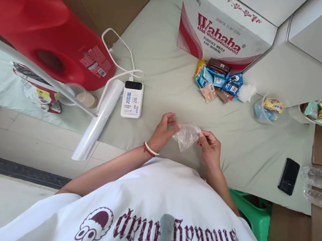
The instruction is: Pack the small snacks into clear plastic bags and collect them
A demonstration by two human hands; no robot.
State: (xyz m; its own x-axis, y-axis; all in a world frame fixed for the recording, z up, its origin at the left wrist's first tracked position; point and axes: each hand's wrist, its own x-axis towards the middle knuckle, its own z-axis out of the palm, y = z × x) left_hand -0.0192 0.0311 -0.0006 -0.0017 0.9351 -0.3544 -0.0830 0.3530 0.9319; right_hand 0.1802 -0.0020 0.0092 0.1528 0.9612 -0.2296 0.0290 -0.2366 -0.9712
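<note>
A crumpled clear plastic bag (186, 139) hangs in front of my shirt, above the near part of the cloth-covered table. Pinched between thumb and fingers, its right upper corner is in my right hand (210, 146). My left hand (164, 131) is at the bag's left edge, the thumb side against the film and slightly blurred. The other left fingers are loosely bent and stand apart from the thumb. A red and white bracelet (151, 150) circles my left wrist. Nothing can be made out inside the bag.
Small snack packets (219, 80) lie piled before a Wahaha carton (221, 33). Rightward are a snack-filled clear cup (270, 110), a black phone (289, 176) and plastic bottles (319, 178). Leftward are a white power bank (132, 100), a plastic film roll (97, 121) and a red jug (70, 40).
</note>
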